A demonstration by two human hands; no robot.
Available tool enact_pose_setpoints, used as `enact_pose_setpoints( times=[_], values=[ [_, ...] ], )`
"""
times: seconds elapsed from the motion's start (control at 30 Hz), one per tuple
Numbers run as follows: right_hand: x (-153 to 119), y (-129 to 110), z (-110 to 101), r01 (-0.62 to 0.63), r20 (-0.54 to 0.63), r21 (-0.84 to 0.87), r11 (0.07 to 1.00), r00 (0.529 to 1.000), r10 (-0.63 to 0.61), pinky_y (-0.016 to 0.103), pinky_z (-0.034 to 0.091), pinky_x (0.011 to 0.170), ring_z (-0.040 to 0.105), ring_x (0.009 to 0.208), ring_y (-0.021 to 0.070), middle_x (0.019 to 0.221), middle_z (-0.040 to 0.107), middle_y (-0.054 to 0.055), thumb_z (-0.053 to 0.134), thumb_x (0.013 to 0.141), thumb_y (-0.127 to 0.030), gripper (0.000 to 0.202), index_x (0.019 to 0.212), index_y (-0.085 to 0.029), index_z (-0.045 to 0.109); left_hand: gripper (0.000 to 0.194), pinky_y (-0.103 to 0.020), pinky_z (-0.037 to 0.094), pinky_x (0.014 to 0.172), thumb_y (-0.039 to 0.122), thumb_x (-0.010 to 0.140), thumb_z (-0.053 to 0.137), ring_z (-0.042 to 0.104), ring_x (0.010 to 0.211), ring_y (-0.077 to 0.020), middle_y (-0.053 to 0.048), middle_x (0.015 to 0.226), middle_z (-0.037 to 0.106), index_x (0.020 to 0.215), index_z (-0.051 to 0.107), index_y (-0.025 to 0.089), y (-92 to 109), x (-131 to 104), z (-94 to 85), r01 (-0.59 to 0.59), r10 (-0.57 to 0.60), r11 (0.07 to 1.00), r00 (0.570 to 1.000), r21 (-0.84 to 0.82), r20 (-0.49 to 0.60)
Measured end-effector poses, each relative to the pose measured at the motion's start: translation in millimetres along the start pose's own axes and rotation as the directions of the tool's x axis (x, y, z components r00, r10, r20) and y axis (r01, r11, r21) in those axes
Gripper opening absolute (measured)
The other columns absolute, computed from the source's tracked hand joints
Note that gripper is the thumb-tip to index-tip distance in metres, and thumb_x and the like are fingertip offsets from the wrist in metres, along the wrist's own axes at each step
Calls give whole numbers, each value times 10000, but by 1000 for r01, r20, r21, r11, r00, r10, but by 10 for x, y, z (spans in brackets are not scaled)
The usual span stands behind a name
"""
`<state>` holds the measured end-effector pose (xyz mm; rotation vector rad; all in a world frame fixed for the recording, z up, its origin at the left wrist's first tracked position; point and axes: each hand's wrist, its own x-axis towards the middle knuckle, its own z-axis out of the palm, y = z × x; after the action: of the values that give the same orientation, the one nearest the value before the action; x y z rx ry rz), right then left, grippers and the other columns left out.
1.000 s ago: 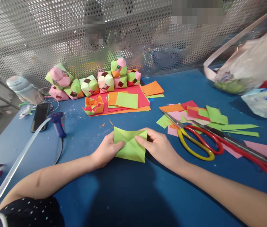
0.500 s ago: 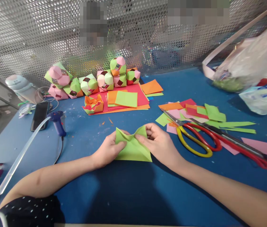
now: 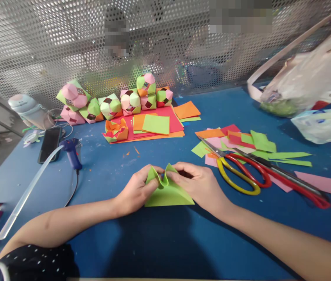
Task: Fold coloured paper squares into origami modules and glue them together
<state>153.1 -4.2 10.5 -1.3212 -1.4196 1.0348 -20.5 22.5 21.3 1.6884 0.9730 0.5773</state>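
A light green sheet of paper (image 3: 169, 196) is held between my two hands above the blue table. My left hand (image 3: 137, 187) pinches its left side, thumb on the near face. On the right side, my right hand (image 3: 199, 183) grips it the same way, with some fingers hidden behind the sheet. Between the thumbs the far edge dips in a deep U-shaped bend, and two pointed corners stand up beside it. The near edge of the paper is fairly straight.
Scissors (image 3: 238, 168) and a cutter knife (image 3: 291, 175) lie among paper scraps on the right. A glue gun (image 3: 72, 152) and phone (image 3: 50, 144) are at left. Folded paper balls (image 3: 111, 105) line the back, behind stacked green squares (image 3: 156, 124). Plastic bags (image 3: 323, 125) sit far right.
My hands have come closer together and slightly nearer to me. The dip in the paper's far edge has become a narrower, deeper fold, with its corners raised.
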Motion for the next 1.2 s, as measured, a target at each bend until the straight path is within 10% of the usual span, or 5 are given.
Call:
enact_pose_setpoints(
  times=[1.2],
  values=[
    [-29, -31, 11, 109, 140, -96, 989, 986, -95, 213, 368, 558, 442, 613, 101, 658, 477, -34, 529, 833, -350, 179, 747, -193, 526, 197, -211, 289, 559, 261, 811, 453, 358, 631, -90, 42, 636, 380, 648, 428, 154, -47, 10, 71, 64, -59, 980, 998, 187, -30]
  ],
)
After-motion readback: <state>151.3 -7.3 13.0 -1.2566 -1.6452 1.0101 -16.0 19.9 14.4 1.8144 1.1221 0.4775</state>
